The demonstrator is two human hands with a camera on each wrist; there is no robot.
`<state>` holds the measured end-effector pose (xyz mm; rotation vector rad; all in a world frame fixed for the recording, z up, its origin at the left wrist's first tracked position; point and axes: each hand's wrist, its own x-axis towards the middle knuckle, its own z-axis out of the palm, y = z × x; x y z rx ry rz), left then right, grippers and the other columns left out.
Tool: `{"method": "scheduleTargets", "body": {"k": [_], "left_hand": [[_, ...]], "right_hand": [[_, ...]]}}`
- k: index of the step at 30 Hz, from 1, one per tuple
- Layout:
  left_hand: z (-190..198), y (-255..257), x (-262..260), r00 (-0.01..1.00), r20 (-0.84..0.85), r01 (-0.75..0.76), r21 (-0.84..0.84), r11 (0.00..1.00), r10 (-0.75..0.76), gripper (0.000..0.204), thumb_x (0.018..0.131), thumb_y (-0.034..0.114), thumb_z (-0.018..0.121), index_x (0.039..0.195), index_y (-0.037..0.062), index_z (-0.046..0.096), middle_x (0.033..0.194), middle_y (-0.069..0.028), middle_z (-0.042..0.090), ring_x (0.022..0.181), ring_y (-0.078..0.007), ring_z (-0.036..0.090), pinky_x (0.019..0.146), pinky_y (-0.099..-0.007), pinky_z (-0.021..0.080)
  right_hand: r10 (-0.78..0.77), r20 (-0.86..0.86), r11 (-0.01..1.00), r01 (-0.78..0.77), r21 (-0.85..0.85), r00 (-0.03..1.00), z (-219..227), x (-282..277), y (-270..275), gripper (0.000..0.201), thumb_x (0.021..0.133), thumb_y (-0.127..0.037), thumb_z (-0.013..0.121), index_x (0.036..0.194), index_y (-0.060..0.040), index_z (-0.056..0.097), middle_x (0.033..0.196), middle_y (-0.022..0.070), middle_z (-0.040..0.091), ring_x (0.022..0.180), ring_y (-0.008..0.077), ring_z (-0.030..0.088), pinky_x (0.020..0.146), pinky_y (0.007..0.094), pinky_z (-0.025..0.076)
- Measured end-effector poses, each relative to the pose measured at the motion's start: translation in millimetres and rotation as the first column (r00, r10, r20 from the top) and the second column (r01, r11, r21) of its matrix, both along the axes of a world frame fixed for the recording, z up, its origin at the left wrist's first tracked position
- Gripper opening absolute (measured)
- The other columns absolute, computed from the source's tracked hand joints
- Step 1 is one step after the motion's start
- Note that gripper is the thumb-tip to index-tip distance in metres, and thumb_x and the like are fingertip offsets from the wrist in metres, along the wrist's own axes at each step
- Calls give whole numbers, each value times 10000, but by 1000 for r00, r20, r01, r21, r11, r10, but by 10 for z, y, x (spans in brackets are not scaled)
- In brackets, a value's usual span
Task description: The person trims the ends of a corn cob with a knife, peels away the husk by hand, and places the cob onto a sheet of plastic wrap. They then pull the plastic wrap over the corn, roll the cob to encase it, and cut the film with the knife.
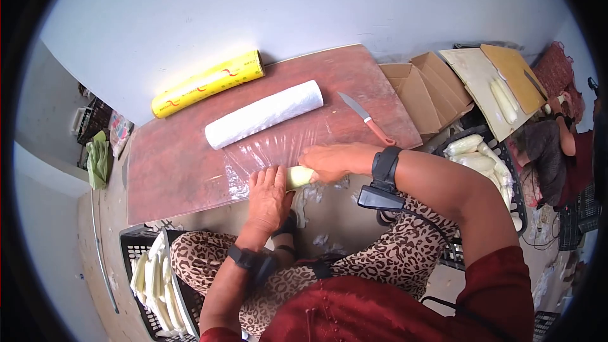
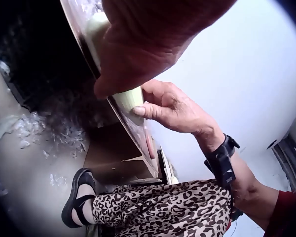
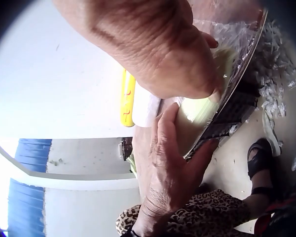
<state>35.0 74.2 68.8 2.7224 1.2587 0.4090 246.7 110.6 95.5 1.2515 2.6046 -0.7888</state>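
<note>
A pale green, husk-like piece [image 1: 299, 177] lies on a sheet of clear film [image 1: 278, 145] at the near edge of a reddish board [image 1: 183, 164]. My left hand [image 1: 271, 183] lies flat over its left part, fingers straight, and in the right wrist view the thumb hangs below the board's edge. My right hand [image 1: 315, 163] curls round the piece's right end. In the left wrist view the right thumb touches the piece [image 2: 129, 100]. The roll of film [image 1: 264, 114] lies just beyond the sheet.
A yellow film box [image 1: 208, 83] lies at the board's far left and an orange-handled knife [image 1: 367, 118] at its right. Crates of pale wrapped pieces stand at lower left [image 1: 155, 282] and right [image 1: 481, 155]. Open cardboard boxes [image 1: 421, 88] and another person [image 1: 544, 145] are at right.
</note>
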Motion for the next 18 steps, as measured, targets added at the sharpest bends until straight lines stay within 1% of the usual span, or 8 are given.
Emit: {"method": "scheduleTargets", "body": {"k": [3,4,5,7,9,12,15,18], "left_hand": [[-37,-35,5,998,61,2,87,996,-7,617,701,150,729,1239,-5,469,1200,-171,522,1093,-343,487,978,-458,337],[-55,-34,-6,998,70,1,93,996,-7,615,702,146,726,1239,-6,469,1198,-170,525,1090,-342,489,975,-459,337],[-71,-27,-13,997,79,1,99,995,-9,613,702,142,724,1239,-6,468,1195,-170,527,1088,-341,491,972,-460,338],[-96,-17,-17,995,95,0,114,993,-11,606,698,137,721,1230,-5,468,1183,-168,532,1079,-337,498,958,-456,343],[-120,-9,-28,995,96,-1,127,992,-11,601,693,137,723,1221,-4,470,1170,-164,534,1077,-334,499,953,-454,345],[-115,-16,-21,996,88,-6,140,990,-7,552,712,120,685,1208,-8,478,1141,-150,543,1061,-311,507,951,-447,353],[-113,-16,-24,998,67,-25,158,987,15,490,737,108,645,1189,-5,493,1127,-140,552,1053,-289,516,953,-437,358],[-133,-20,-33,997,67,-45,186,981,33,424,764,101,596,1166,0,510,1119,-134,560,1049,-272,524,950,-422,361]], "right_hand": [[-179,-55,976,170,-137,982,210,210,165,349,845,-245,642,1048,31,574,977,234,601,977,383,597,813,479,465],[-311,-70,950,310,-21,948,200,314,179,336,844,-254,652,1000,40,603,959,251,620,935,416,607,796,482,482],[-435,-100,892,443,92,895,190,454,179,332,843,-264,661,951,49,631,940,269,640,894,449,618,779,485,498],[-517,-147,795,536,285,843,-142,870,281,418,843,-313,655,992,65,554,921,249,594,987,402,586,828,503,445],[-663,-146,643,658,392,734,-226,1079,219,458,836,-324,665,1022,78,547,962,275,600,1032,406,575,858,499,441],[-802,-43,551,766,331,596,-198,1265,117,467,821,-325,686,1018,81,566,983,288,617,1007,419,593,839,483,463],[-821,54,562,789,249,568,-167,1333,128,428,804,-324,704,908,81,611,906,283,644,897,409,637,764,472,488],[-821,-3,560,808,185,570,-419,1477,218,379,791,-313,713,766,56,629,735,258,636,735,379,654,673,463,493]]}}
